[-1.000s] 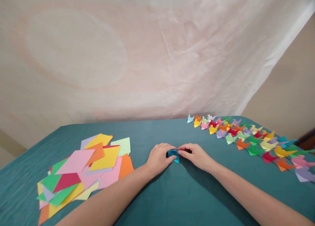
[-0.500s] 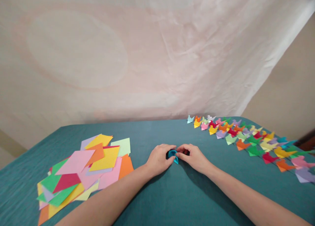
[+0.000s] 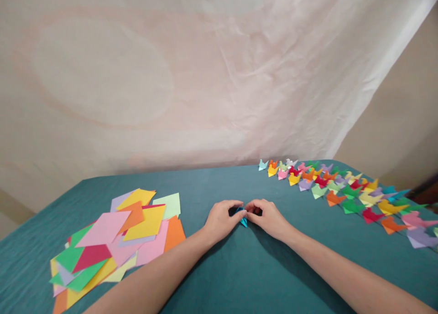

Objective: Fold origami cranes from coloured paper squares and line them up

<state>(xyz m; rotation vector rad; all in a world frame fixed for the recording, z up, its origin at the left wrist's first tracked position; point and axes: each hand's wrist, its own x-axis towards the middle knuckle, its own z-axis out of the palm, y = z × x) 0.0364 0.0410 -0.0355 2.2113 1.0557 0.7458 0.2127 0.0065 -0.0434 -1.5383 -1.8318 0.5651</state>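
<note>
A small piece of folded blue paper (image 3: 243, 222) is pinched between my two hands, just above the middle of the green-covered table (image 3: 219, 277). My left hand (image 3: 223, 219) is closed on its left side, thumb in front and fingers behind. On the other side, my right hand (image 3: 266, 217) grips the paper's edge between thumb and curled fingertips. Much of the paper is hidden by the fingers; its lower tip points down toward me.
Left of my forearm lies a loose pile of coloured paper sheets (image 3: 104, 229). Rows of small folded paper birds (image 3: 352, 206) in many colours run along the right side. A pale cloth (image 3: 205, 77) hangs behind the table.
The blue paper was spread open in a loop and now looks pressed flatter and narrower between my fingers. Both hands stay in almost the same place.
</note>
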